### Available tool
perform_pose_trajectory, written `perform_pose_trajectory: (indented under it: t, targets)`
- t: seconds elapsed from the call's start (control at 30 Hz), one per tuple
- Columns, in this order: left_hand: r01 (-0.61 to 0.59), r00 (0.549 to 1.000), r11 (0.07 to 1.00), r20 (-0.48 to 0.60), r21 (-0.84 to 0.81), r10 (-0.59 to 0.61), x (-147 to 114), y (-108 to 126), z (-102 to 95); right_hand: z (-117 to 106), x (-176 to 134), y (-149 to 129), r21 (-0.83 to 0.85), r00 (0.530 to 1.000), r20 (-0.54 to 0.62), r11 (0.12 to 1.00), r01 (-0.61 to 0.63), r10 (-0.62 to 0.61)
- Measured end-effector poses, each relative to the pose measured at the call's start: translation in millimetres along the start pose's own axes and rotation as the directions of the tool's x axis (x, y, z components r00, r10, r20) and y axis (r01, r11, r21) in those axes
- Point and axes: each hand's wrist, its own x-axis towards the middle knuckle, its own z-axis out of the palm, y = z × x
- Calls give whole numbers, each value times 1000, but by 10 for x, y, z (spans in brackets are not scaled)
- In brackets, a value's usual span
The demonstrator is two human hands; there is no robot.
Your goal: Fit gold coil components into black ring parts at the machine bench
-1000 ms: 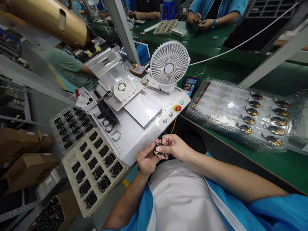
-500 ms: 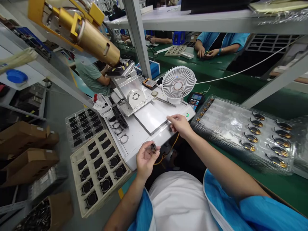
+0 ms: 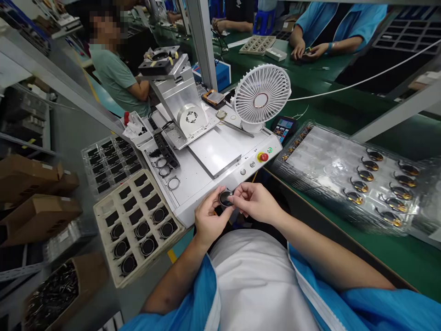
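My left hand (image 3: 209,221) holds a round watch case (image 3: 225,198) by its rim, between thumb and fingers. Its dark, glossy face is turned up towards me. From the other side my right hand (image 3: 259,203) pinches the edge of the same case, its thumb and fingertips pressed together there. Both hands are just in front of the white machine base (image 3: 193,209). Part of the case is hidden behind my fingers.
A beige tray (image 3: 138,271) with round watch cases stands to the left, below a clear tray (image 3: 103,161). A white fan (image 3: 262,99) and metal fixture (image 3: 182,103) are on the base near a red button (image 3: 263,157). Clear trays (image 3: 324,170) lie right.
My right hand has moved from the machine's front edge to the watch case in my left hand. The case now shows its face. The gold cylinder has left the view, which has shifted.
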Motion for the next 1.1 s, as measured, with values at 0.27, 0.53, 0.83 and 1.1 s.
perform_pose_trajectory:
  t: [0.27,0.53,0.83,1.1]
  targets:
    - [-37,999,996,-4,82,38,22,24,9,-15,16,21,-22,1000,-1,1000,3,-3]
    - [-48,999,994,-8,99,49,12,25,6,1,13,12,-27,1000,-8,1000,-10,10]
    - [-91,996,988,20,126,89,-26,25,33,21,19,139,-74,991,-108,995,74,-82]
    - [-134,970,986,216,98,111,-16,29,35,-1042,-764,217,-211,716,-681,978,8,-153]
